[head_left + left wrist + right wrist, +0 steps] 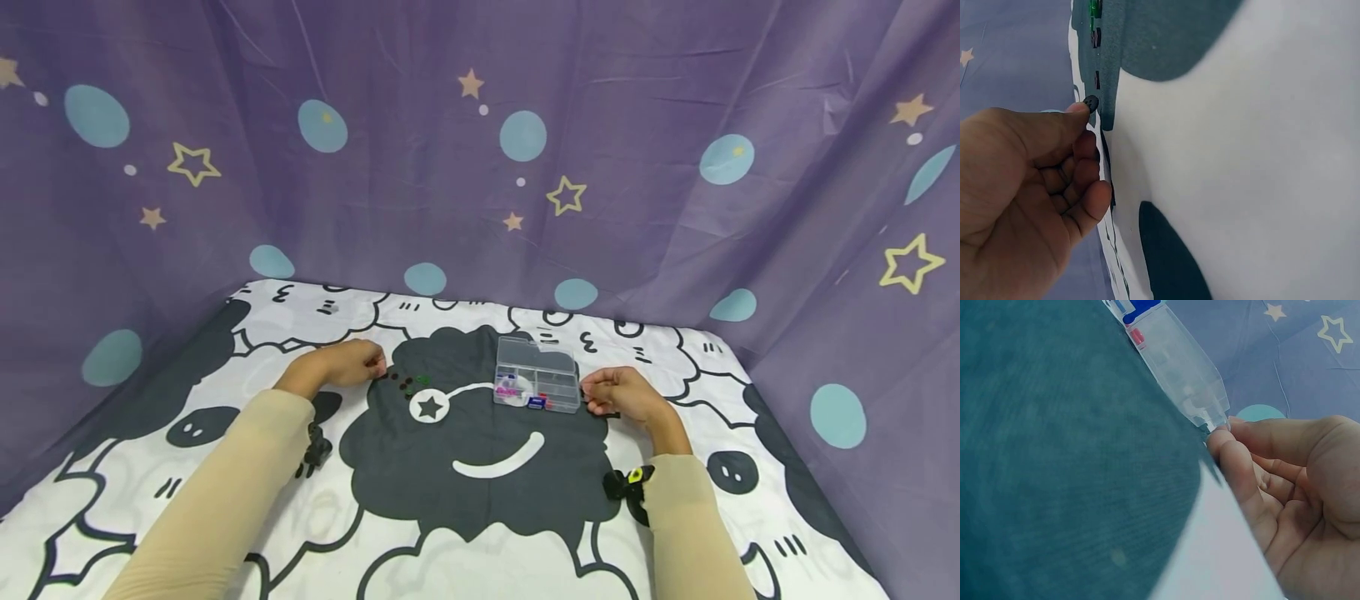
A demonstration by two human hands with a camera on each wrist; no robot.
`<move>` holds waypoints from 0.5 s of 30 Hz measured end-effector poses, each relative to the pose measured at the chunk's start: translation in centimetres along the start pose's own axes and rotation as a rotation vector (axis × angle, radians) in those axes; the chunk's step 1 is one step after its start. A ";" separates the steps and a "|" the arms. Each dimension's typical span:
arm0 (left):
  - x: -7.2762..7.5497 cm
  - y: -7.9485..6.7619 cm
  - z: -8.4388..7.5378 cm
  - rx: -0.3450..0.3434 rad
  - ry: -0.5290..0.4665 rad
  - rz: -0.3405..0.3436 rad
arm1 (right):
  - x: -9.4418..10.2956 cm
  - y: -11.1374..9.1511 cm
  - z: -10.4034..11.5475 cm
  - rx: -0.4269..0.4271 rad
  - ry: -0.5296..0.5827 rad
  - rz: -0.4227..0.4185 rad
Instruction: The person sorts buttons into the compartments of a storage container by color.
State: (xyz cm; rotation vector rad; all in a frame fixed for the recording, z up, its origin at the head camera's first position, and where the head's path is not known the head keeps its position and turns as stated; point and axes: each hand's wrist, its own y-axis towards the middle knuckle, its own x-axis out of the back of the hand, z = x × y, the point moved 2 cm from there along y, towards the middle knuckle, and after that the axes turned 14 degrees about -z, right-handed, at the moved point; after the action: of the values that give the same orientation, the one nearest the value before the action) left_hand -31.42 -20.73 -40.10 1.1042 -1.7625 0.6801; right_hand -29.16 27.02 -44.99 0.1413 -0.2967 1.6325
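My left hand (349, 363) is over the dark patch of the cloth. Its thumb and finger pinch a small dark round button (1090, 103). Several dark brown buttons (408, 383) and a few green ones (423, 380) lie on the cloth just right of that hand. A clear plastic compartment box (558, 390) stands with its lid (517, 352) raised at the back. My right hand (624, 393) is at the box's right side, and in the right wrist view thumb and forefinger pinch its near corner. Blue pieces (537, 403), pink and red ones sit in the box.
A white cloth (405, 567) with dark sheep drawings covers the surface. A purple curtain (420, 208) with stars and blue dots hangs behind and at both sides. Black wrist devices (317, 450) are strapped at both sleeves.
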 end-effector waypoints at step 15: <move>-0.3 0.8 -0.6 0.020 -0.068 -0.039 | 0.0 0.0 0.1 0.000 -0.008 0.000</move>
State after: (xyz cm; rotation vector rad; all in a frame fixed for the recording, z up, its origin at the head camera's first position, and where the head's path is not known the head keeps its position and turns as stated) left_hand -31.85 -19.81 -40.10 1.1852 -1.7905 0.6445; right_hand -29.18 27.02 -44.93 0.1480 -0.3031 1.6327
